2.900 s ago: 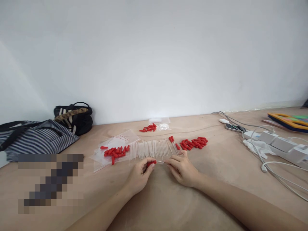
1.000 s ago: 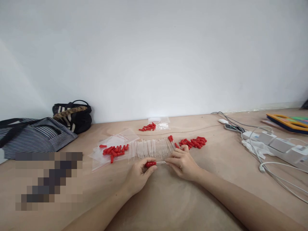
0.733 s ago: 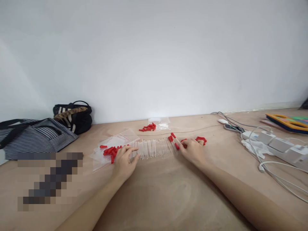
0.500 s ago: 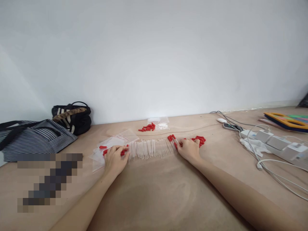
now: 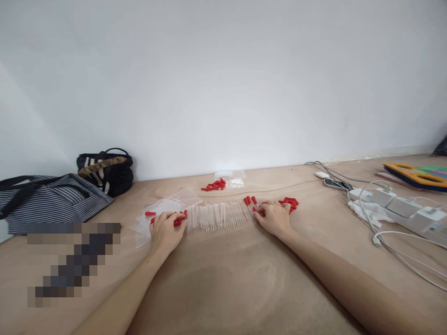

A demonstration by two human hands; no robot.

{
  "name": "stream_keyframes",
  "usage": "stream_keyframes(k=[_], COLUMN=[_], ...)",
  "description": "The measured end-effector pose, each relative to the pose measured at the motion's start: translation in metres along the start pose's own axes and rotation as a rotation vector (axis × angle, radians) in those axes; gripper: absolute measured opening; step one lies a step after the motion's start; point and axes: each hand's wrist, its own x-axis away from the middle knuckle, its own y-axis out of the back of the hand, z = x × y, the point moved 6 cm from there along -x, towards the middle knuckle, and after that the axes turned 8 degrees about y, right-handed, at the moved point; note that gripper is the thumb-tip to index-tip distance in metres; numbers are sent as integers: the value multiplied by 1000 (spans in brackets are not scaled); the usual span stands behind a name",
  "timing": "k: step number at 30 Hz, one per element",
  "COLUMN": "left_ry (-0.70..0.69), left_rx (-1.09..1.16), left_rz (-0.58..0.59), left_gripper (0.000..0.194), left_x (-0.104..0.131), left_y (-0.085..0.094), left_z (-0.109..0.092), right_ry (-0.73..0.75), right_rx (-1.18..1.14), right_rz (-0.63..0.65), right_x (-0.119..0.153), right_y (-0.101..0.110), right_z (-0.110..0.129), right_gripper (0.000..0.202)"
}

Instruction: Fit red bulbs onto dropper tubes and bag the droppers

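A row of slim clear tubes (image 5: 218, 216) lies side by side on the table. At its left end, my left hand (image 5: 166, 230) rests over a cluster of red rubber bulbs (image 5: 150, 213) on clear plastic bags (image 5: 164, 204); its thumb and fingers are bent around a bulb. Beyond the right end, droppers with red bulbs (image 5: 254, 200) lie slanted. My right hand (image 5: 275, 218) is closed by them, fingertips at a dropper and partly hiding it. Behind that hand shows a pile of red bulbs (image 5: 290, 203).
Toward the wall lie more red bulbs (image 5: 214, 185) and a clear bag with tubes (image 5: 234, 180). A striped bag (image 5: 59, 200) and a black bag (image 5: 120, 174) stand left. White chargers (image 5: 401, 207), cables and a yellow-framed board (image 5: 415, 176) occupy the right side.
My right hand's fingers have shifted slightly away from the upper end of a slanted dropper, which lies a little more to the right. My left hand stays nearly in place.
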Motion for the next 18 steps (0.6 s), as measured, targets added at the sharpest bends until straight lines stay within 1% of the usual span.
stream_keyframes(k=[4,8,12,15,18], left_ry=[-88,-156,-132,-111,-104], left_rx=[10,36,41,39,41], left_rz=[-68,-53,-32,-21,-5], left_gripper=[19,15,15,15,16], left_x=[9,17,16,15,14], left_y=[3,0,-2,-1,0], left_z=[-15,-28,-26,-22,-23], right_ry=[-13,-46,-96,-128,-144], right_rx=[11,-18,-29,-5,21], right_rz=[32,-9,-88,-92,-143], right_x=[-1,-1,-2,-1,0], right_y=[-4,-1,10,12,14], right_z=[0,-3,-24,-45,-54], right_gripper=[26,29,28,29,30])
